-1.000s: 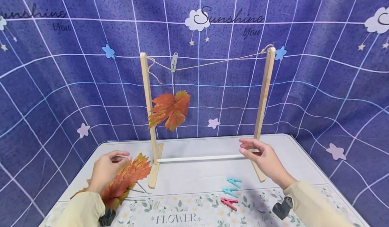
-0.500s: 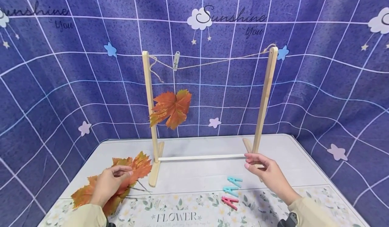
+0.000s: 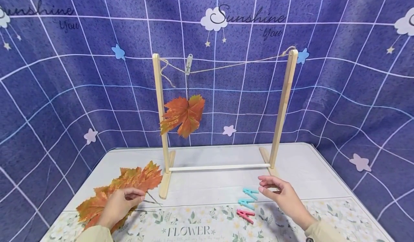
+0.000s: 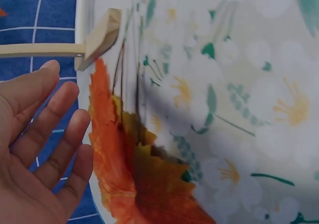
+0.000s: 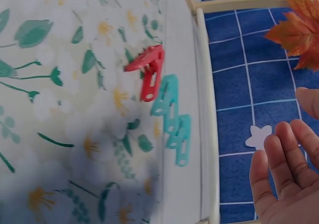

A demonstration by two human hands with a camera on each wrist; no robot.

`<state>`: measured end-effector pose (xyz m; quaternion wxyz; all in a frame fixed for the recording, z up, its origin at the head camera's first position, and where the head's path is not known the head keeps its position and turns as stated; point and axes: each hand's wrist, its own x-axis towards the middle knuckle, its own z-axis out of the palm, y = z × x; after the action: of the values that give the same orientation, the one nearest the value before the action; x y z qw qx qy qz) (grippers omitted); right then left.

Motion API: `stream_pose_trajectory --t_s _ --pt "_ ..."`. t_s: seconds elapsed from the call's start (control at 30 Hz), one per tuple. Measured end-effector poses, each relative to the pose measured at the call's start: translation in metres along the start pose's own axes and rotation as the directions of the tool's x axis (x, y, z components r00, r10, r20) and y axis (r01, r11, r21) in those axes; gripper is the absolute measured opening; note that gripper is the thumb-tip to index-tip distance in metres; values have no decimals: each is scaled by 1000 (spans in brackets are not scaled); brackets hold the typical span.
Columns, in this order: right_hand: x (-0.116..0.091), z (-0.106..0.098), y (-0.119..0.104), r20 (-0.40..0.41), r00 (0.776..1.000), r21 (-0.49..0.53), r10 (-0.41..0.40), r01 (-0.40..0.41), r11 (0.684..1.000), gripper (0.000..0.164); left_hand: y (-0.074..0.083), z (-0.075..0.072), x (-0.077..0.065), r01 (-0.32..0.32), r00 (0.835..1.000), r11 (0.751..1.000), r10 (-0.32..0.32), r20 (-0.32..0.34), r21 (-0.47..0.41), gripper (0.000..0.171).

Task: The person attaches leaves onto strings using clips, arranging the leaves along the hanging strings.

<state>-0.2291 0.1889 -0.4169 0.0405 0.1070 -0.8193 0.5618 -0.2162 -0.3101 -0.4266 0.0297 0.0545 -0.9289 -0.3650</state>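
Observation:
My left hand hovers over a pile of orange autumn leaves at the left of the table, fingers loosely bent with nothing between them. Thin dark leaf stems point away from the pile in the left wrist view. On the right, my right hand hangs in the air beside two teal clothespins and a red clothespin, holding nothing. The right wrist view shows its fingers relaxed and apart from the clothespins. One orange leaf hangs by its stem from a grey clothespin on the string.
A wooden frame with a left post, a right post and a white crossbar stands at the back of the table. Sagging twine joins the post tops. Behind hangs a blue gridded cloth. A floral mat covers the front.
Both hands have come down and toward the front edge, the left over the leaves, the right to beside the clothespins. The hanging leaf and clothespins have stayed put.

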Motion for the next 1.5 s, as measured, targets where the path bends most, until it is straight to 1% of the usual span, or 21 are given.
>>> stream_pose_trajectory --t_s 0.07,0.2,0.33,0.5,0.67,0.73,0.9,0.97,1.1,1.33,1.43,1.5 --pt "-2 1 2 9 1000 5 7 -7 1000 35 -2 2 -1 -15 1000 1000 15 1 20 13" --pt "-3 3 7 28 1000 6 9 -9 1000 33 -6 8 -3 -44 999 998 43 25 42 10" --pt "-4 5 13 54 998 4 16 -17 1000 35 -10 14 -3 -56 997 997 54 49 60 9" --pt "-8 8 19 114 993 -11 20 -19 1000 39 -14 17 -2 -49 997 994 44 63 93 11" --pt "-12 11 29 175 984 -23 3 1 1000 36 -18 20 -1 -64 996 988 55 68 138 14" --pt "-13 12 33 203 979 -23 9 -5 1000 36 -18 21 0 -66 995 986 54 79 150 14" --pt "-17 17 39 271 962 -20 30 -26 999 37 -17 23 2 -44 991 984 22 129 170 15" --pt "-19 18 41 285 958 -28 30 -23 999 37 -18 24 3 -48 989 980 19 150 194 15" --pt "-22 22 43 299 953 -64 45 -27 998 35 -18 25 3 -77 985 967 36 171 242 15" --pt "-25 26 44 312 949 -125 52 -13 992 35 -17 27 2 -93 986 956 49 159 279 15" --pt "-26 29 44 303 952 -205 50 14 979 38 -16 27 1 -99 985 947 51 162 305 14" --pt "-27 32 42 289 956 -282 53 32 959 39 -16 27 0 -103 985 941 52 163 323 14"
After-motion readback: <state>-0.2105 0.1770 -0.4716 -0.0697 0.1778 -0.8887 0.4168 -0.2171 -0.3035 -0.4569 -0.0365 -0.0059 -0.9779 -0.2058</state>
